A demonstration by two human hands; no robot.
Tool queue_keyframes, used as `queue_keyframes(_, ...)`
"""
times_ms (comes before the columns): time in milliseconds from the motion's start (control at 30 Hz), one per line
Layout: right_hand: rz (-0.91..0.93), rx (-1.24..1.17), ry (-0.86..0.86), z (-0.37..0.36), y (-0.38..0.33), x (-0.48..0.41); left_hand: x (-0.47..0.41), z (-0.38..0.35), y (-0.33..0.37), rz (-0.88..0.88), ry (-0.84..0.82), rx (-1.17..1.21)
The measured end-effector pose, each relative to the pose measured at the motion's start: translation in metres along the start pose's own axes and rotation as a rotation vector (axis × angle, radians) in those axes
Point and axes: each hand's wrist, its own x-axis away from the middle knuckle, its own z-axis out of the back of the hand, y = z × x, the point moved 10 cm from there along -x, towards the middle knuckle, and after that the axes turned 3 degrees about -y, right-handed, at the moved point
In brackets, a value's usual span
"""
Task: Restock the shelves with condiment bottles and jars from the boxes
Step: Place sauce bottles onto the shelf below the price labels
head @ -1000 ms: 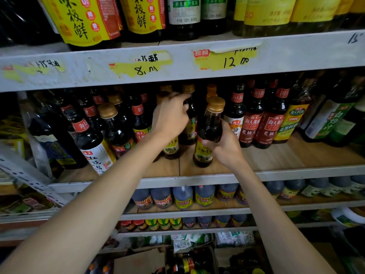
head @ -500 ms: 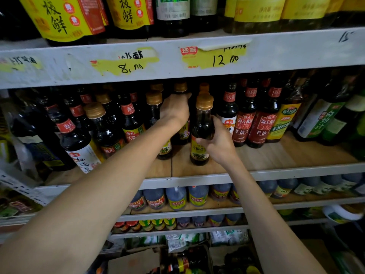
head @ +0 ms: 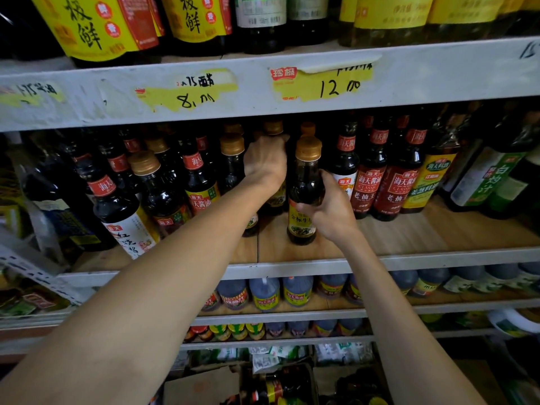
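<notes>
Gripping upright dark gold-capped sauce bottle, right hand fingers curled round its body; left hand clasped matching bottle just left, deeper on wooden shelf.

Dim frontal light picks out the white shelf edge and glints on the front bottle, while the back of the wooden shelf sinks into shadow. I see wide-angle bowing at the borders and softness in the bottom corners.

Bare forearms, bare hands
</notes>
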Motion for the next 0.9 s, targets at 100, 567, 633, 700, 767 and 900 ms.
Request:
queue_keyframes(100,0.01,-0.002,0.0,-0.001,0.001,-0.001,-0.002,-0.001,-0.002,0.005,-0.015,-0.008)
queue_keyframes(567,-0.01,-0.142,-0.105,-0.032,-0.002,-0.015,0.03,0.01,-0.033,0.029,-0.145,0.514)
queue_keyframes(633,0.018,-0.154,-0.144,-0.043,-0.007,-0.019,0.034,0.004,-0.034,0.02,-0.221,0.599)
queue_keyframes(700,0.036,-0.167,-0.184,-0.05,-0.009,-0.021,0.035,0.005,-0.033,-0.021,-0.24,0.597)
queue_keyframes(767,0.032,-0.187,-0.198,-0.051,-0.007,-0.02,0.037,0.008,-0.031,-0.049,-0.218,0.573)
queue_keyframes(900,0.021,0.032,0.022,-0.035,0.01,-0.009,0.035,0.01,-0.03,-0.035,-0.118,0.556)
